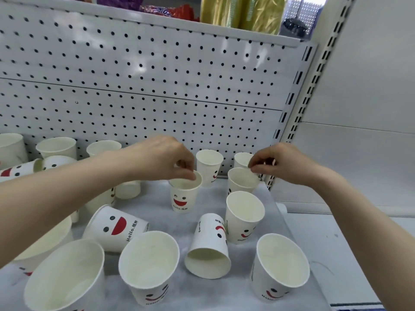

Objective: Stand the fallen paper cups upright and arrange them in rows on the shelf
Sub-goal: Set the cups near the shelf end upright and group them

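Observation:
White paper cups with red smiley faces stand and lie on the grey shelf point(157, 212). My left hand point(161, 158) pinches the rim of an upright cup point(184, 196) in the middle. My right hand point(283, 162) pinches the far rim of an upright cup point(241, 180) near the right edge. Two more cups stand at the back point(208, 167) point(241, 159). A cup point(210, 245) lies on its side with its mouth toward me, and another fallen cup point(114, 227) lies at the left. Upright cups stand in front point(148, 263) point(280, 265).
A white pegboard point(146, 86) backs the shelf. A slotted upright post point(301, 108) bounds the right side. The shelf above carries snack packets point(179, 10) and gold packages point(242, 12). More cups crowd the far left point(56, 149), some lying down point(18, 170).

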